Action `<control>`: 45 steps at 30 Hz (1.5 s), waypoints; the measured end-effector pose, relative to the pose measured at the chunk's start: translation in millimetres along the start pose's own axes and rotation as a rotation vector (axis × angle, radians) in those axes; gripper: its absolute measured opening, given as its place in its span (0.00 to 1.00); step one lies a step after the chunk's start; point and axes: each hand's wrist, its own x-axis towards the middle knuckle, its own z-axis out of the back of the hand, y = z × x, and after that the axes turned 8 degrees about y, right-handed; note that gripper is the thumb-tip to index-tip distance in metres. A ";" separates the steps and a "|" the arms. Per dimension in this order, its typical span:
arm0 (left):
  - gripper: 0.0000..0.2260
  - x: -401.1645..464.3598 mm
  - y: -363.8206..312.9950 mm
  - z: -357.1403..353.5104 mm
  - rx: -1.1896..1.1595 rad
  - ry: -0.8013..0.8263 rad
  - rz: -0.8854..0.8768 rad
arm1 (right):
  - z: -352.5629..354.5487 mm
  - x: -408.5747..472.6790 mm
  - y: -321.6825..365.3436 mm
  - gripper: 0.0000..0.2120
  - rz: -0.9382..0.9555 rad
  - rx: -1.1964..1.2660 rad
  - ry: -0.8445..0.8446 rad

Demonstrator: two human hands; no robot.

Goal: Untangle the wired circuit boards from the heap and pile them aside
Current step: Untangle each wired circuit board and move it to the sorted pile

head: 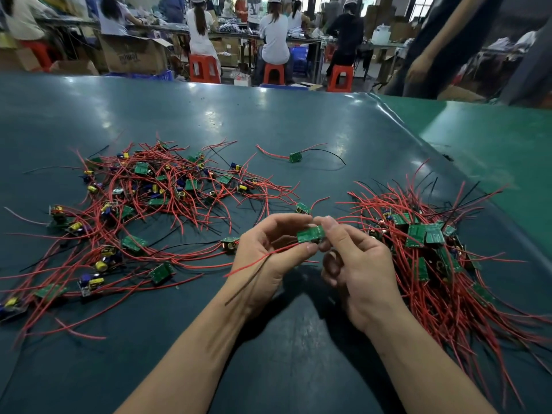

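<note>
both hands meet above the surface (268,121). the right hand (355,264) pinches a small green circuit board (310,234) by its edges, and the left hand (265,249) grips its red and black wires (254,264), which trail over that wrist. the board looks light and stiff, its leads thin and springy, likely to snag; edges seem the safest hold. the tangled heap (155,192) lies left of the left hand, the sorted pile (427,243) just right of the right hand. no containers are in reach.
</note>
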 end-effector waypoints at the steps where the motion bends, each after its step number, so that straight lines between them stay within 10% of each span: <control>1: 0.16 -0.4 0.6 -0.7 0.022 -0.010 0.000 | 0.7 0.5 -0.3 0.12 0.001 -0.016 -0.022; 29: 0.09 -5.4 -19.7 9.5 -0.214 -0.001 0.057 | 14.1 4.0 25.1 0.18 0.166 0.224 -0.235; 35: 0.07 2.9 -26.3 17.6 -0.609 -0.198 0.046 | 25.1 3.5 33.8 0.18 0.237 0.343 -0.257; 45: 0.08 3.4 -12.5 8.6 -0.170 -0.056 0.160 | -1.3 -13.1 0.6 0.05 0.277 -0.531 0.326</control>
